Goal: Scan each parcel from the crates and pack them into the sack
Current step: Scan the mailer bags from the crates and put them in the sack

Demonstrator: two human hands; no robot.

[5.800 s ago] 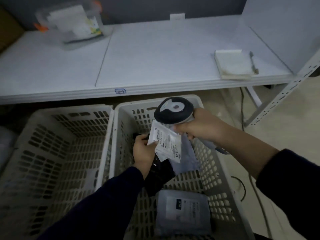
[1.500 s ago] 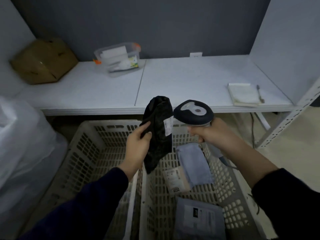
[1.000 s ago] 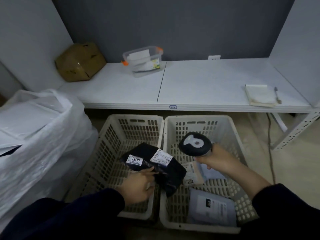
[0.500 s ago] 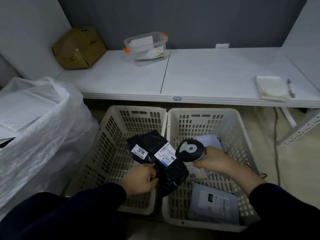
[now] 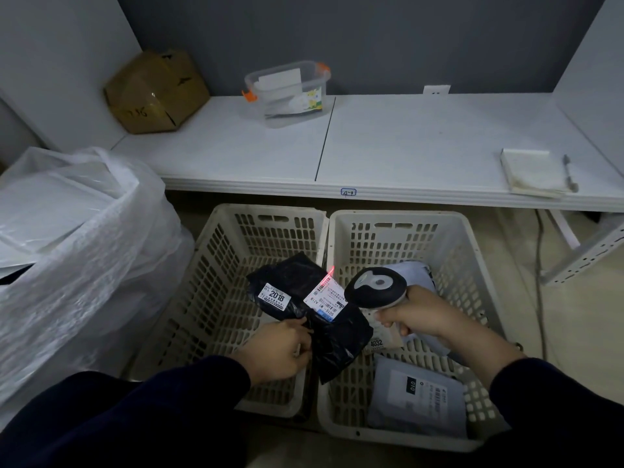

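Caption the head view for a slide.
Scanning: the left hand grips a black parcel over the white crates while the right hand aims the scanner at its label.

Left crate and right crate stand side by side on the floor. Sack at 9 o'clock, just beside the left crate. Shelf at 12 o'clock, behind both crates. On it are a carton at 10, a tub at 11, and a notepad at 2, with a pen just right of it. Held parcel lies over the adjoining rims, with the left hand at its 7 o'clock. The scanner, in the right hand, is at its 3 o'clock. Near parcel lies in the right crate at the 6 o'clock end.
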